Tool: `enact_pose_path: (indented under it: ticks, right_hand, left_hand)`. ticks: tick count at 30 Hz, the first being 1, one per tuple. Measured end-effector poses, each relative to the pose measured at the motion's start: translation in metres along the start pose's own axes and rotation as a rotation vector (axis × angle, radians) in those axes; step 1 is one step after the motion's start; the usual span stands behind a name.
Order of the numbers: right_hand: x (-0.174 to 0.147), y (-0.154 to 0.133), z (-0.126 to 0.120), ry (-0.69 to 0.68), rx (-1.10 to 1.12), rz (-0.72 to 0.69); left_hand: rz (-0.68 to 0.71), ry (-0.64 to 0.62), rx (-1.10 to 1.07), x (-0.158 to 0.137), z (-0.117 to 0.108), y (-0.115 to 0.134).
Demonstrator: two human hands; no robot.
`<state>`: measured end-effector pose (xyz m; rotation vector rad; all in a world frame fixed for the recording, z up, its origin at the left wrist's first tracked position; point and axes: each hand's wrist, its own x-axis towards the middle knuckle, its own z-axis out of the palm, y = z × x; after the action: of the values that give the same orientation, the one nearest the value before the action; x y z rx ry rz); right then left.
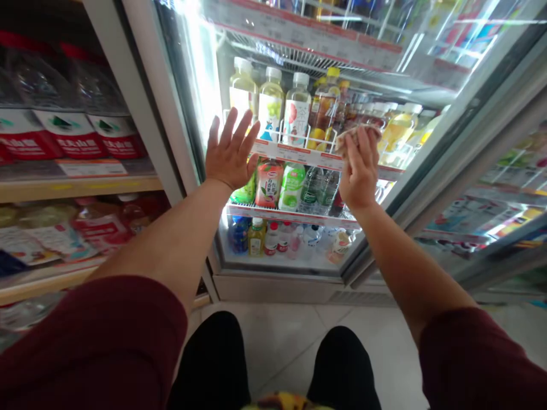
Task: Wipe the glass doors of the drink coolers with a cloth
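Glass first: cooler door (pixel 205 108) shut, standing upright between both hands and the bottles behind it. Left hand (pixel 231 151) raised flat against the pane, fingers (pixel 233 126) spread wide and pointing up, holding nothing. Right hand (pixel 361 171) level with it and off to the right, closed around a crumpled cloth (pixel 356 135), bunched at the fingertips and pressed to or held just at the same glass; true contact cannot be told. Cloth sits just above the right knuckles, its long axis running roughly sideways along the pane. Right hand plainly the nearer to the cloth, being the one gripping it; left well apart, across the middle of the door.

Behind the glass, straight beyond both palms: wire shelves (pixel 299 155) with red price strips. Upper row just above the fingertips, filled with pale yellow and orange bottles (pixel 270 102), upright, white caps. Middle row below and between the wrists: a red-labelled bottle (pixel 269 183), green ones beside it, clear water bottles further right. Bottom row under the forearms: small bottles, blue, yellow and white, standing close together.

Left of the left arm, open wooden shelving (pixel 77 185) carrying shrink-wrapped water packs with red labels, softer packets lower down. Right of the right arm, a second glass door, angled, showing reflections only. Below, dark trousers, maroon sleeves, pale floor tiles.
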<state>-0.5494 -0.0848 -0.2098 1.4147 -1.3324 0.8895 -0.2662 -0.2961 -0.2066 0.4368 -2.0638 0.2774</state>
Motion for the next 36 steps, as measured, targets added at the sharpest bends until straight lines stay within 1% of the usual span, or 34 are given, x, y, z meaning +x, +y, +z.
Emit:
enact_pose_path:
  ticks: [1,2,3,6,7,8,9,10,13,14,15,16,17,18,20,21,22,23,24,27,28,29,30,33,34,35,36]
  right_hand:
    - [0.000,0.004,0.000,0.046,-0.009,0.017]
    - [-0.004,0.005,0.000,0.051,-0.009,0.020]
    - [-0.013,0.002,0.000,0.017,0.003,0.011]
    - [-0.048,-0.015,-0.002,-0.229,0.058,-0.099]
    - [-0.055,-0.018,-0.003,-0.300,0.070,-0.149]
    - [-0.057,-0.018,-0.004,-0.337,0.075,-0.186]
    - [-0.055,-0.015,-0.005,-0.328,0.071,-0.196]
    - [-0.048,-0.009,-0.005,-0.275,0.059,-0.175]
    - [-0.019,0.012,-0.005,-0.011,0.001,-0.004]
    - [-0.012,0.015,-0.005,0.048,-0.018,0.056]
    - [-0.010,0.016,-0.005,0.067,-0.029,0.099]
    - [-0.011,0.013,-0.004,0.047,-0.031,0.121]
    - [-0.015,0.007,-0.004,-0.010,-0.021,0.119]
    - [-0.022,-0.001,-0.004,-0.092,0.002,0.088]
    - [-0.034,-0.015,-0.005,-0.278,0.064,-0.033]
    - [-0.038,-0.018,-0.006,-0.347,0.088,-0.093]
    - [-0.038,-0.019,-0.008,-0.379,0.098,-0.127]
    - [-0.036,-0.017,-0.009,-0.367,0.094,-0.128]
    - [-0.032,-0.013,-0.011,-0.317,0.080,-0.093]
    - [-0.019,0.000,-0.011,-0.100,0.034,0.094]
    - [-0.018,0.000,-0.010,-0.060,0.031,0.135]
    - [-0.021,-0.001,-0.009,-0.052,0.035,0.149]
    - [-0.025,-0.004,-0.008,-0.080,0.045,0.136]
    - [-0.038,-0.012,-0.008,-0.244,0.075,0.001]
    - [-0.038,-0.010,-0.009,-0.270,0.077,-0.027]
    - [-0.035,-0.005,-0.010,-0.263,0.071,-0.026]
    - [-0.031,0.001,-0.011,-0.222,0.058,0.004]
  left_hand:
    - [0.000,0.002,-0.004,0.000,0.000,0.000]
    - [0.000,0.002,-0.006,0.000,0.000,0.000]
    - [0.000,0.002,-0.006,0.000,0.000,0.000]
    - [0.006,0.001,0.007,-0.001,0.000,0.000]
    - [0.011,0.004,0.016,-0.001,-0.001,0.000]
    - [0.015,0.008,0.026,-0.002,-0.001,0.000]
    - [0.017,0.012,0.035,-0.002,0.000,-0.001]
    - [0.020,0.015,0.042,-0.003,0.000,-0.002]
    - [0.024,0.024,0.037,-0.004,0.002,-0.006]
    - [0.028,0.029,0.032,-0.005,0.003,-0.007]
    - [0.033,0.037,0.027,-0.005,0.003,-0.009]
    - [0.040,0.045,0.023,-0.005,0.004,-0.010]
    - [0.048,0.052,0.018,-0.005,0.005,-0.011]
    - [0.057,0.058,0.014,-0.005,0.005,-0.012]
    - [0.069,0.064,0.008,-0.005,0.006,-0.013]
    - [0.073,0.065,0.007,-0.005,0.007,-0.013]
    - [0.076,0.066,0.007,-0.005,0.007,-0.013]
    - [0.079,0.066,0.007,-0.005,0.006,-0.013]
    - [0.081,0.066,0.007,-0.005,0.006,-0.013]
    - [0.074,0.064,-0.001,-0.005,0.005,-0.012]
    - [0.069,0.065,-0.004,-0.005,0.004,-0.011]
    - [0.066,0.066,-0.007,-0.005,0.004,-0.011]
    - [0.068,0.066,-0.009,-0.005,0.004,-0.011]
    - [0.075,0.069,-0.004,-0.005,0.005,-0.012]
    - [0.076,0.070,0.001,-0.006,0.006,-0.012]
    - [0.076,0.070,0.008,-0.006,0.006,-0.012]
    - [0.074,0.071,0.015,-0.006,0.006,-0.013]
